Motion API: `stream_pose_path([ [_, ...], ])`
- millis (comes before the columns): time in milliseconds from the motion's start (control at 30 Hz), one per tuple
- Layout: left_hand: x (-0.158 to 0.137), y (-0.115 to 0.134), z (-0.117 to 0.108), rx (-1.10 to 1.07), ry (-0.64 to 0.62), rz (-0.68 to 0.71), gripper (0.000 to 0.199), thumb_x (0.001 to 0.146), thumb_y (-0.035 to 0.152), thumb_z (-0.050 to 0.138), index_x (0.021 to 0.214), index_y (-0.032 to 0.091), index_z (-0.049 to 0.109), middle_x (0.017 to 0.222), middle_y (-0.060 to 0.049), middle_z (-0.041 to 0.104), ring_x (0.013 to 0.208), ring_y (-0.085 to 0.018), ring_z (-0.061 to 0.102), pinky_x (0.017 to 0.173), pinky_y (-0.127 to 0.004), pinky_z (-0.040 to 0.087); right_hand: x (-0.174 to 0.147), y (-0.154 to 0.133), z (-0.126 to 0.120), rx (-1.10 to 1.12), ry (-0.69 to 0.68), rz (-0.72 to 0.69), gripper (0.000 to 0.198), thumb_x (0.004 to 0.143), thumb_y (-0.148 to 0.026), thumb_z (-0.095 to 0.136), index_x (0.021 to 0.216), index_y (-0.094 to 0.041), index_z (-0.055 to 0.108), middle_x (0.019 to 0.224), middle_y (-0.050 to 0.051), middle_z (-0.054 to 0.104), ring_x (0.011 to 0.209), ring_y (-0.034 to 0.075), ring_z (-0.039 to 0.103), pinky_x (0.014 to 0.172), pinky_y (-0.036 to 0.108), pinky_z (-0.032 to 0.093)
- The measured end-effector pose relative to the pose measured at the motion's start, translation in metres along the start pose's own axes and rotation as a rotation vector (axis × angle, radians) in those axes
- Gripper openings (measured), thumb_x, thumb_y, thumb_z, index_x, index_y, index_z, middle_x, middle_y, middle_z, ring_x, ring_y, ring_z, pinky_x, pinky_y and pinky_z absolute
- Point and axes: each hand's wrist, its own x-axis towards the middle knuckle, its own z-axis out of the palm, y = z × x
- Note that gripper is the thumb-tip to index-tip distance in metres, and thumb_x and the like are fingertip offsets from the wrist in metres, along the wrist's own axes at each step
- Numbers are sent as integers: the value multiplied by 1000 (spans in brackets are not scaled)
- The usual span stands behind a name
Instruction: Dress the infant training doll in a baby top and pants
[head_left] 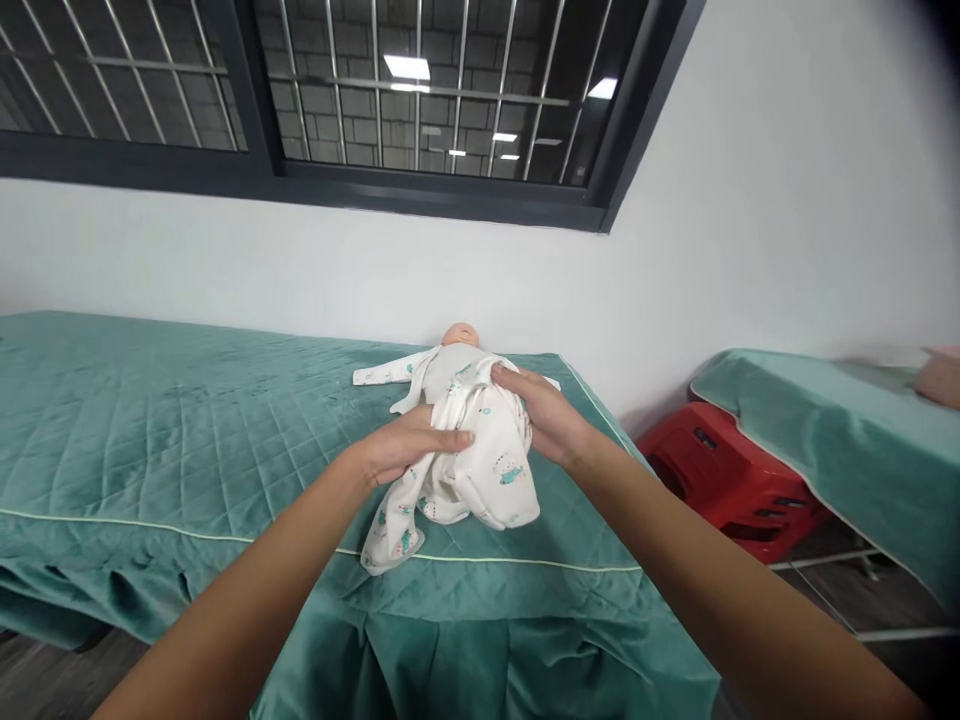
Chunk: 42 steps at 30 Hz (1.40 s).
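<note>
A baby doll (460, 335) lies on the green quilted bed cover (225, 430), its head toward the wall. White baby clothes (499, 475) with a small green print are bunched over its lower body, and one long sleeve (386, 371) stretches out to the left. My left hand (409, 442) is closed on the left side of the bunched cloth, thumb on top. On the upper right of the same cloth, my right hand (536, 405) grips with its thumb over the edge. A narrow leg of the clothes (394, 540) hangs toward the bed's front edge. Most of the doll's lower body is hidden.
A white wall (337, 260) stands directly behind the bed, with a dark-framed barred window (442, 190) above. To the right are a red plastic stool (731, 480) and another surface under a green cover (825, 420). The bed's skirt (450, 660) falls in folds at the front.
</note>
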Motion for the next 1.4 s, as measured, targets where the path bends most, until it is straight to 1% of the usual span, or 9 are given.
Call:
stream_pose_path([
  [67,-3,6,2,33,-38,-6,65,66,19,85,127,14,62,116,-14,71,104,-27,68,93,-36,50,-4,2,1,16,9,22,38,84,-43,70,111,-16,69,102,9,75,90,22,70,81,32,56],
  [167,-1,9,4,-92,115,119,54,70,22,83,120,12,66,107,-12,74,93,-24,70,87,-33,53,-13,9,0,-56,44,65,44,85,-48,68,115,-17,68,106,9,74,92,21,70,83,32,55],
  [267,7,4,7,-226,212,189,43,76,27,79,113,10,67,94,-10,75,80,-22,72,80,-31,56,-22,17,-4,-169,-90,187,48,79,-49,73,112,-15,70,104,11,75,88,21,71,84,33,55],
  [367,14,-8,11,-303,159,155,43,79,29,76,117,11,65,93,-11,75,83,-24,72,82,-35,57,-29,24,-6,-205,-210,266,49,74,-45,79,111,-14,71,103,11,75,89,23,71,88,37,54],
  [533,18,-32,19,-350,162,51,46,81,36,73,119,11,64,100,-14,75,94,-27,72,88,-38,56,-25,34,-13,-72,29,115,49,74,-43,79,112,-15,69,102,10,75,88,22,71,86,35,55],
  [700,15,-43,19,-173,88,-88,49,72,31,82,115,13,67,104,-14,75,94,-25,71,88,-36,55,-19,39,-24,-24,117,85,46,77,-44,76,111,-15,69,97,11,75,80,22,71,77,33,56],
  [867,21,-41,8,-69,253,-105,45,71,37,80,107,12,69,96,-13,75,88,-26,71,82,-37,55,-27,63,-30,-11,97,129,47,74,-41,78,113,-16,69,102,10,75,92,24,70,87,38,54],
  [1100,30,-43,3,921,238,-136,16,72,32,69,78,17,72,89,-8,75,99,-31,66,84,-34,47,-55,115,-41,-189,114,174,42,69,-39,79,105,-18,73,96,8,76,96,28,69,94,45,51],
  [1400,35,-51,12,941,128,-139,15,65,29,72,78,21,74,96,-9,76,102,-31,64,83,-31,44,-65,136,-40,-252,172,200,33,72,-45,73,103,-37,73,103,2,74,119,36,60,97,51,48],
])
